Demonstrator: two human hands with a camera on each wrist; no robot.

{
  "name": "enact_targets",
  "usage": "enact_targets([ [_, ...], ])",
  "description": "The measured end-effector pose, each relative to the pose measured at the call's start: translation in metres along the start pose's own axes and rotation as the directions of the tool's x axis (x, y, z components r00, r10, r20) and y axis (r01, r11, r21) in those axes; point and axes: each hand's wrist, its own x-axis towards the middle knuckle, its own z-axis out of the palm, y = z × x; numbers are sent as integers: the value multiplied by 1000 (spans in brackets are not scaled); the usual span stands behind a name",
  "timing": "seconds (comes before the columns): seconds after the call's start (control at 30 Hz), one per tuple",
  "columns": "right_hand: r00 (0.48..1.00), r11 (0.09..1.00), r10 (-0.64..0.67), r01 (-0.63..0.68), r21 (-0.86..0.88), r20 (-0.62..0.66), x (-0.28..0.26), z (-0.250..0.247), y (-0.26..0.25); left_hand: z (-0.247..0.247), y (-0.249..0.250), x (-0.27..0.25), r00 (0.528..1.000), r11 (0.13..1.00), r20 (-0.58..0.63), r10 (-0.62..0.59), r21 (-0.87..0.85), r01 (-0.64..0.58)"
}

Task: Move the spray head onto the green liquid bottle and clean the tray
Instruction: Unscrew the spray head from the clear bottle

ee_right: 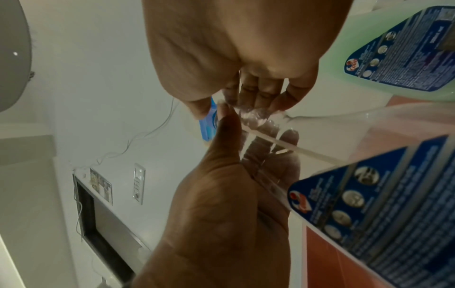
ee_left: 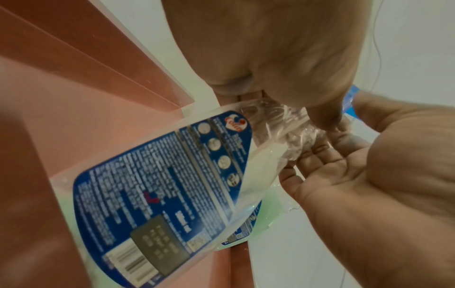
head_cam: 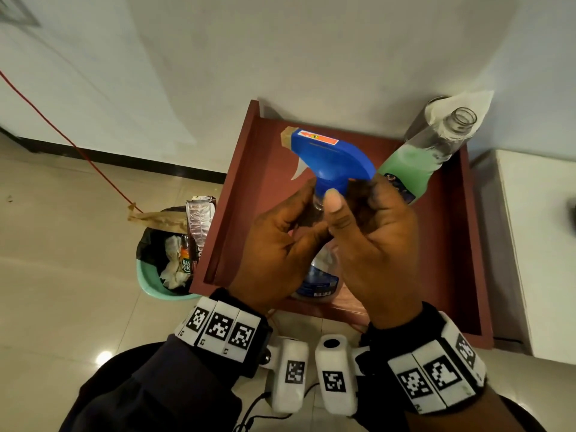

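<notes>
Spray head [head_cam: 327,154]: blue plastic with a white trigger and a taped nozzle, seated on the neck of a clear, near-empty bottle [ee_left: 157,194] above the tray [head_cam: 249,194].
Handling: judged light and rigid; the collar is the place to turn it, and the thin dip tube [ee_right: 290,147] inside looked easy to bend.
Left hand [head_cam: 274,244]: curled round the clear bottle's neck, steadying it.
Right hand [head_cam: 371,238]: fingers and thumb closed on the blue collar, apparently to unscrew it.
Green liquid bottle [head_cam: 414,163]: stood open-necked at the tray's far right corner, about half full, just beside the hands.
Risk: an uncapped bottle this near could tip.
Nearby: a bin [head_cam: 156,275] with rubbish stood left of the tray.
</notes>
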Motion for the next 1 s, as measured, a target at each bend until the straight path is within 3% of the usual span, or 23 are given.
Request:
enact_targets([
  [0.3, 999, 993, 37, -37, 111, -5, -3, 3, 0, 0, -2, 0, 997, 988, 1, 76, 138, -76],
  [0.57, 998, 999, -15, 18, 40, -67, -5, 6, 3, -1, -9, 0, 989, 964, 29, 146, 222, -149],
  [0.77, 999, 1000, -20, 20, -1, -37, -6, 3, 1, 1, -10, 1, 980, 948, 14, 196, 253, -193],
  [1.0, 998, 999, -34, 35, 26, -62, -6, 4, -2, 1, -13, -2, 984, 951, 45, 175, 251, -181],
])
